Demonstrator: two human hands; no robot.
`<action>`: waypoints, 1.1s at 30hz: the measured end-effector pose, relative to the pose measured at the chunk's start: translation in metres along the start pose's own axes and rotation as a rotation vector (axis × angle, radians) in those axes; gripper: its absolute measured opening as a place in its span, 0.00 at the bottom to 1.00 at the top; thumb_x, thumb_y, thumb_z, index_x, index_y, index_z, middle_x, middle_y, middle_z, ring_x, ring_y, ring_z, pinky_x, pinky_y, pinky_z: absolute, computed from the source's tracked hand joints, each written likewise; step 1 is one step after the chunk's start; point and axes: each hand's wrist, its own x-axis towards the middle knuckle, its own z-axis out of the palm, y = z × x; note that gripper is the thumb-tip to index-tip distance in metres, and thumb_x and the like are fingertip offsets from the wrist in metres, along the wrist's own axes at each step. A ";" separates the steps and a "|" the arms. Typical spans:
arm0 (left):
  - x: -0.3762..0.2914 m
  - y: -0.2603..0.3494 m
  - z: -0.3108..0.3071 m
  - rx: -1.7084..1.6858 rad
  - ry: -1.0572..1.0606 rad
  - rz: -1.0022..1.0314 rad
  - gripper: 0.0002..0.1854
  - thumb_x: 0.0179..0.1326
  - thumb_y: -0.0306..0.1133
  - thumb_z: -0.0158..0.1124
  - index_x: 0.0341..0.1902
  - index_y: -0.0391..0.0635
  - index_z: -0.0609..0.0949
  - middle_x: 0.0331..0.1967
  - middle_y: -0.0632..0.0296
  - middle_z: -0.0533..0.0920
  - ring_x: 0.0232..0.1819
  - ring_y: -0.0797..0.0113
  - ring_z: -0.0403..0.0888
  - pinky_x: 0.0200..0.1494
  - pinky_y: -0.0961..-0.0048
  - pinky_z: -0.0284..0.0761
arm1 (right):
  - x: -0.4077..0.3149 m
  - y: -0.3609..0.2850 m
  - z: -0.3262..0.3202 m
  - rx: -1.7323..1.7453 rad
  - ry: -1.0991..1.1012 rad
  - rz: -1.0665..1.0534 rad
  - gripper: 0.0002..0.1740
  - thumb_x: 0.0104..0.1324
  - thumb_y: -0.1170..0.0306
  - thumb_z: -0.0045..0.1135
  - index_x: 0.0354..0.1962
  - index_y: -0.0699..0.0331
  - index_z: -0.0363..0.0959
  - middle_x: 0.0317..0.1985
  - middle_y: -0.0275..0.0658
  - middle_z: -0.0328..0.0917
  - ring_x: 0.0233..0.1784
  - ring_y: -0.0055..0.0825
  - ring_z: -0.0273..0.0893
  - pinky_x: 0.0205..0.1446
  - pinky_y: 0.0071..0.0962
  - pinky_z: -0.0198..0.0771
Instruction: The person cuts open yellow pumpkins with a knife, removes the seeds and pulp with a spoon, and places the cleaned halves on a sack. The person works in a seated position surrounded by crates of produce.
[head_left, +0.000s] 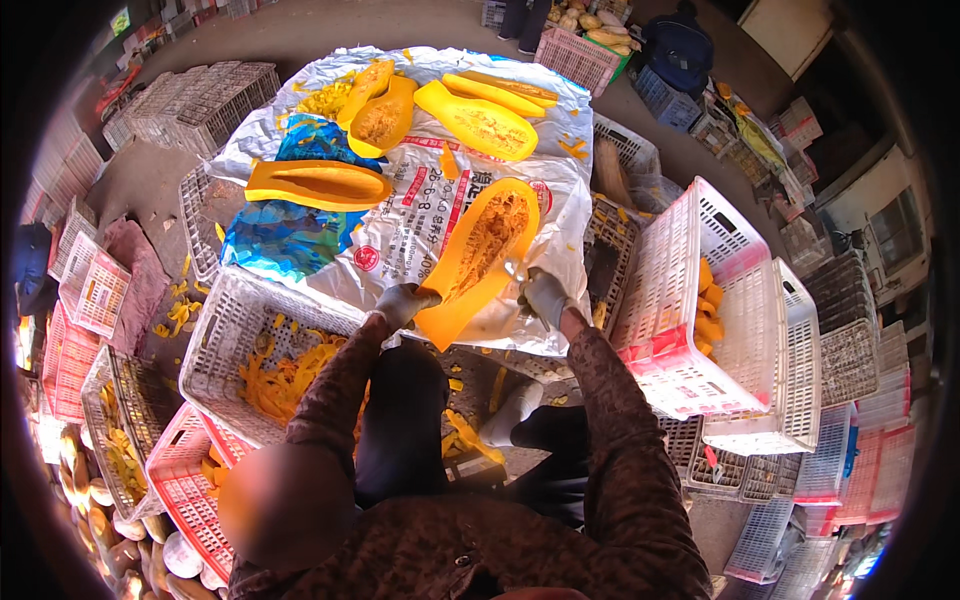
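Observation:
A peeled squash half (487, 262) lies cut side up before me, its seeds and fibres still in the hollow. Gloved, my left hand (407, 303) grips the narrow end of this half at its left edge. In my gloved right hand (544, 296) is a metal tool (516, 270), seemingly a spoon, its shiny end against the half's right side; my fingers hide most of its handle. Under the squash spreads a white printed plastic sack (566, 247). Another half (319, 186) rests to the left, beyond a blue patch of the sack.
Several more halves (480, 120) lie at the sack's far side. A white crate (217, 345) with peelings stands left of my legs. Tall stacked crates (667, 345) holding orange pieces (706, 307) rise close on the right. Farther back a person (677, 49) sits by crates.

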 end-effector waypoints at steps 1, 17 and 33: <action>0.000 0.005 0.005 0.003 -0.012 0.005 0.27 0.56 0.53 0.69 0.50 0.44 0.86 0.39 0.58 0.87 0.30 0.67 0.85 0.29 0.71 0.81 | -0.013 0.003 0.000 -0.156 0.013 -0.021 0.19 0.71 0.71 0.51 0.57 0.66 0.69 0.29 0.41 0.79 0.21 0.29 0.77 0.23 0.32 0.74; -0.007 0.016 0.029 0.015 -0.047 0.053 0.23 0.60 0.50 0.67 0.52 0.48 0.86 0.41 0.59 0.87 0.26 0.70 0.83 0.26 0.72 0.78 | -0.016 0.003 0.015 -0.968 0.475 -0.541 0.17 0.69 0.66 0.47 0.53 0.62 0.71 0.25 0.41 0.80 0.22 0.37 0.81 0.23 0.37 0.71; -0.016 0.022 0.026 0.155 0.005 0.116 0.28 0.59 0.57 0.61 0.44 0.41 0.85 0.39 0.47 0.86 0.44 0.54 0.84 0.48 0.63 0.75 | 0.099 -0.061 -0.020 -1.638 0.683 -0.469 0.29 0.63 0.67 0.53 0.61 0.70 0.64 0.28 0.35 0.83 0.23 0.31 0.82 0.19 0.41 0.69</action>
